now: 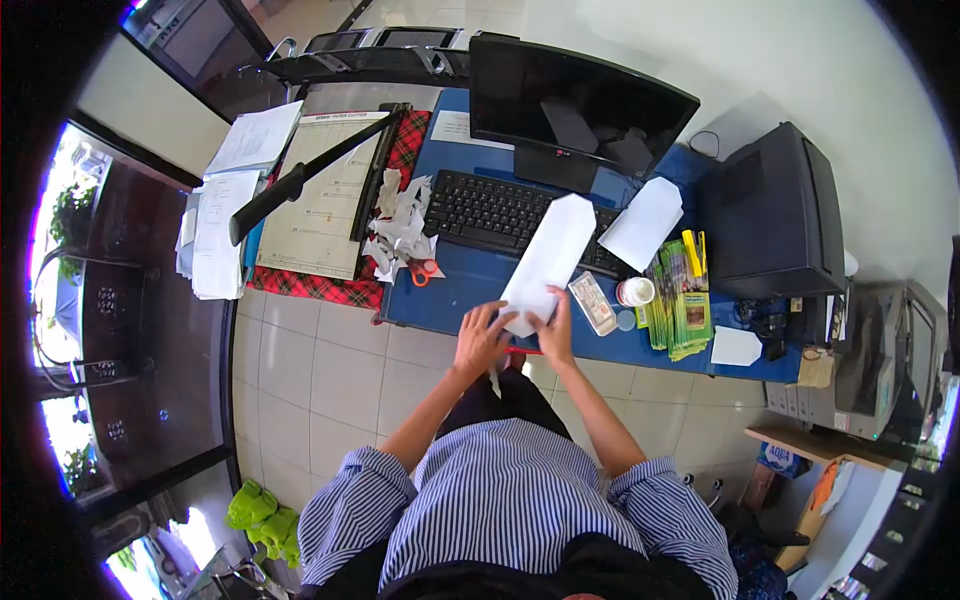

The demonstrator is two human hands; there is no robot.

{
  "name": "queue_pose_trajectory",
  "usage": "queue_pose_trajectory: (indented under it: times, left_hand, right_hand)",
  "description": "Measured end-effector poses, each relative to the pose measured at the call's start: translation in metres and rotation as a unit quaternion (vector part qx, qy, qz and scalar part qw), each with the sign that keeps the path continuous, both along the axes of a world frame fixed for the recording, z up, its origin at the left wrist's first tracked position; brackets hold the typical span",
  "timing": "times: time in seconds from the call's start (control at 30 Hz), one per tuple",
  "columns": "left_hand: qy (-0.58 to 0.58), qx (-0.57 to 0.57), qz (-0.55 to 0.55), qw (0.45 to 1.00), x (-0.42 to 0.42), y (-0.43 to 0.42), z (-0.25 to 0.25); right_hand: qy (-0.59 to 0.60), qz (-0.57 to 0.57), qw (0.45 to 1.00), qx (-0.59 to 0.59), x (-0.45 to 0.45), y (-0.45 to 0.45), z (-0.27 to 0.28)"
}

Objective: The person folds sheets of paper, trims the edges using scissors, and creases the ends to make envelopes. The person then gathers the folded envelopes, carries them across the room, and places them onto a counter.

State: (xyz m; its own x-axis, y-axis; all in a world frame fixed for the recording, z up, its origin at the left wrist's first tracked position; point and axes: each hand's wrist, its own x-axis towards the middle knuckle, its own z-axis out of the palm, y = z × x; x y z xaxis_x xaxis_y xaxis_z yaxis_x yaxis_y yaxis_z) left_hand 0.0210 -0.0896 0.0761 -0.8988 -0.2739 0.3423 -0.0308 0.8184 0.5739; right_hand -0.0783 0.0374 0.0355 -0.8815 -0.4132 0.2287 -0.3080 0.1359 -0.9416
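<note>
A long white paper piece [553, 250] with cut corners lies slanted over the desk's front edge and part of the black keyboard [480, 212]. My left hand [483, 338] holds its lower left corner, fingers on the paper. My right hand [553, 325] grips its lower right edge, thumb and fingers against it. Right of my right hand are a small case [593, 303] and a white round tub [635, 292]. A stack of similar white papers [642, 225] rests behind the tub.
A paper cutter [320, 190] with a raised black handle stands left, beside paper scraps [400, 225] and orange scissors [422, 272]. A monitor [580, 105] and a black computer case [775, 215] stand behind. Green packets [680, 315] and a white paper [736, 347] lie right.
</note>
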Motion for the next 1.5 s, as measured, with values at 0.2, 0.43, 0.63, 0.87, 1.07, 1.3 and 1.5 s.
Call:
queue_pose_trajectory:
  times: [0.2, 0.43, 0.63, 0.87, 1.07, 1.3, 1.5]
  left_hand:
    - [-0.035, -0.034, 0.012, 0.999, 0.014, -0.003, -0.040]
    - [-0.013, -0.096, -0.041, 0.994, 0.020, -0.019, -0.042]
    - [-0.010, -0.110, -0.084, 0.990, 0.017, -0.015, -0.041]
    - [-0.011, -0.014, -0.040, 0.999, 0.013, -0.021, -0.040]
    - [-0.023, 0.016, -0.079, 0.996, 0.008, -0.032, -0.046]
    - [-0.040, -0.025, -0.075, 0.996, 0.002, -0.028, -0.053]
    - [-0.002, 0.013, -0.076, 0.997, 0.001, -0.028, -0.045]
  right_hand:
    - [-0.104, 0.056, 0.993, 0.018, 0.021, 0.004, -0.014]
    - [0.066, 0.078, 0.977, 0.185, 0.018, 0.036, 0.012]
    - [0.217, 0.158, 0.936, 0.226, 0.020, 0.053, 0.000]
    - [0.153, 0.130, 0.959, 0.199, 0.027, 0.056, -0.013]
    - [0.202, 0.129, 0.946, 0.217, 0.023, 0.042, 0.007]
    - [0.249, 0.118, 0.934, 0.228, 0.021, 0.038, 0.001]
    - [0.216, 0.081, 0.947, 0.225, 0.021, 0.041, -0.011]
